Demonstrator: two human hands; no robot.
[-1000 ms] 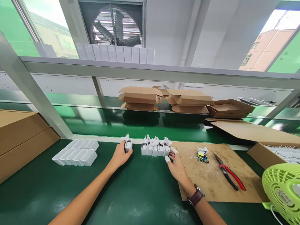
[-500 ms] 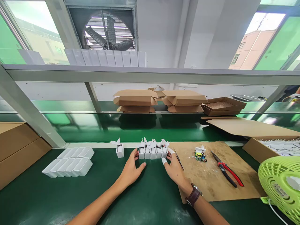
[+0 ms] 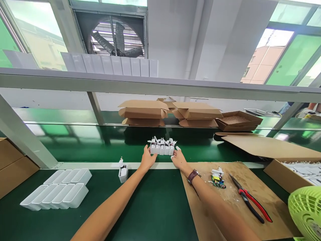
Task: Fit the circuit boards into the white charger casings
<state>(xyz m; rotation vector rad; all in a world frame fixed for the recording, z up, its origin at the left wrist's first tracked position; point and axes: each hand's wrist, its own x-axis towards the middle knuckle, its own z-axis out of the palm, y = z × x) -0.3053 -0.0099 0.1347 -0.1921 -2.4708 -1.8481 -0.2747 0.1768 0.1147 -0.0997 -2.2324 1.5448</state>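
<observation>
Both my arms reach forward over the green bench. My left hand point(image 3: 147, 160) and my right hand point(image 3: 178, 158) press in on the two ends of a row of white charger housings point(image 3: 162, 147) with plugs and wires sticking up, holding it over the green conveyor belt point(image 3: 100, 144) beyond the bench rail. White finger cots cover some fingertips of my right hand, and a brown watch sits on that wrist. A single white charger housing point(image 3: 122, 171) stands alone on the bench to the left of my left arm.
Two rows of empty white shells point(image 3: 59, 190) lie at left. A brown board point(image 3: 240, 201) at right carries red-handled pliers point(image 3: 250, 202) and a small circuit part point(image 3: 217, 177). A green fan point(image 3: 307, 214), cardboard boxes point(image 3: 170, 112) and a tray of white parts point(image 3: 301, 169) stand around.
My left hand left the single housing and joined the right at the row. Both hands carried the row forward from the bench to over the conveyor belt.
</observation>
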